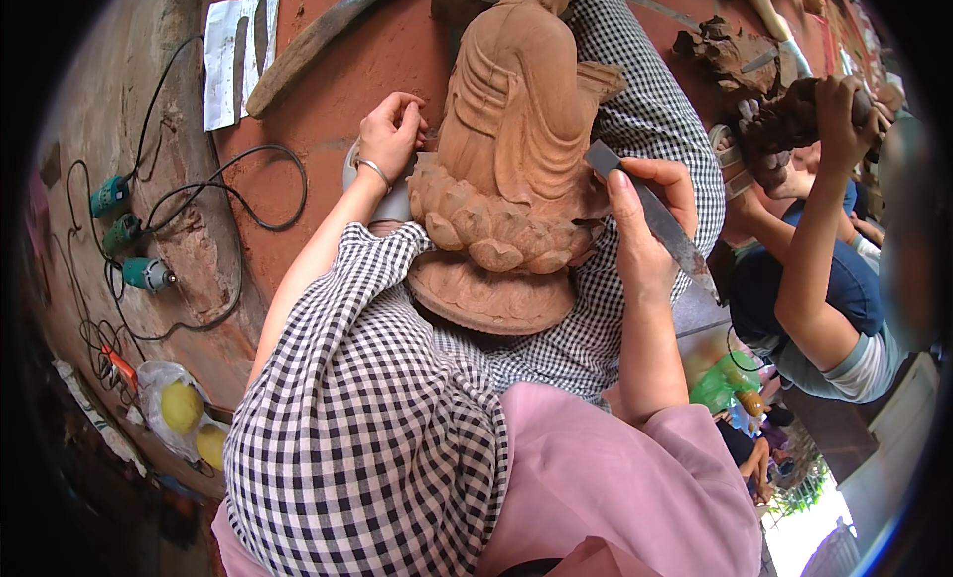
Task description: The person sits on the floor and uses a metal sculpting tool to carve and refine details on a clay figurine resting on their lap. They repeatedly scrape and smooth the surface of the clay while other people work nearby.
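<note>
A carved brown wooden statue (521, 100) of a robed seated figure rests across my lap. Under it are a ring of lotus petals (496, 224) and a round base (491, 297). My right hand (643, 215) grips a flat dark-grey metal strip (663, 229), like a file or scraper blade; its squared upper end is close to the statue's right side. Beside the statue's left side, my left hand (390, 132) has its fingers curled, with no object showing in them. A bracelet (375, 174) circles that wrist.
Green power tools (147, 273) with looping black cables lie at left. Near them is a plastic bag (159, 383) with yellow fruit. A paper sheet (226, 56) and a long wooden piece (318, 46) lie ahead. At right, another person (829, 269) holds a dark carving (799, 125).
</note>
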`<action>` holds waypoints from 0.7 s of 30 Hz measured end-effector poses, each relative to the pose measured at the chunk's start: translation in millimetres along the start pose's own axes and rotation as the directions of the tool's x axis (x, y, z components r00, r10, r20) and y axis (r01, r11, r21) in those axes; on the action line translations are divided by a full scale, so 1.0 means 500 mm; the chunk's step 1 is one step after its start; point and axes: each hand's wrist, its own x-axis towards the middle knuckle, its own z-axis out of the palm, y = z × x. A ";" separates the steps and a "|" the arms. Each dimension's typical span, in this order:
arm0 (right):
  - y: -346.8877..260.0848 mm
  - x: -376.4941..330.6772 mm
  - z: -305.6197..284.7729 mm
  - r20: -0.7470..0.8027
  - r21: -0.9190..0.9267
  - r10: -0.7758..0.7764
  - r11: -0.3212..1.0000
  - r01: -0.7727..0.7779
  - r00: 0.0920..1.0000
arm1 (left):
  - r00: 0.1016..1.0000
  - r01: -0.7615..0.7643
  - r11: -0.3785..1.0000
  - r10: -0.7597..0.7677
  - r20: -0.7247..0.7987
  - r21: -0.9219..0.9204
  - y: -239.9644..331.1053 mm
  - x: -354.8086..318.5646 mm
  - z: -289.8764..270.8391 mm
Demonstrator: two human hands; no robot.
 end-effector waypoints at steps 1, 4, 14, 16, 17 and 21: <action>0.002 -0.001 0.002 -0.002 0.023 0.018 1.000 -0.018 1.000 | 1.000 -0.003 1.000 0.003 -0.002 0.001 0.001 0.001 0.000; -0.004 -0.007 0.019 0.015 0.055 0.057 0.997 -0.058 0.998 | 1.000 -0.011 1.000 0.011 -0.004 0.001 -0.005 0.003 0.003; 0.019 0.000 0.019 0.062 -0.181 -0.109 0.976 0.119 0.992 | 1.000 0.003 1.000 -0.003 0.003 0.003 0.007 -0.001 0.003; 0.016 0.004 0.021 0.100 -0.224 -0.149 0.960 0.168 0.984 | 1.000 0.002 1.000 -0.002 0.001 0.008 0.003 -0.001 0.002; 0.020 0.007 0.020 0.088 -0.100 -0.084 0.991 0.093 0.993 | 1.000 0.002 1.000 -0.002 0.000 0.011 0.002 0.000 0.002; 0.019 0.018 -0.009 0.142 0.142 0.182 0.969 -0.202 0.973 | 1.000 0.009 0.999 -0.009 -0.004 0.043 0.016 -0.005 0.003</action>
